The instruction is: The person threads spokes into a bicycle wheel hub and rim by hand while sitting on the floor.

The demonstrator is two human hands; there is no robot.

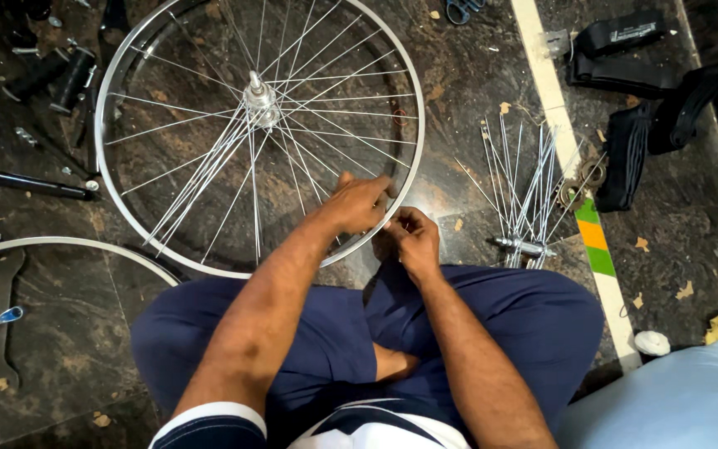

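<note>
Two hands at near rim of bicycle wheel [209, 125] lying flat on floor. Left hand [357, 204] curled over rim; right hand [409, 239] pinching just beside it. Loose spokes [518, 187] right.

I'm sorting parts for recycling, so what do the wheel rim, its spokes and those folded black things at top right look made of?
Wheel rim: bright metal, possibly aluminium or steel, with a smooth silvery sheen. Spokes: thin metal wire, shiny and straight. Folded black strips: probably rubber inner tubes, matte and limp. The left hand and right hand meet at the rim's near edge.
</note>
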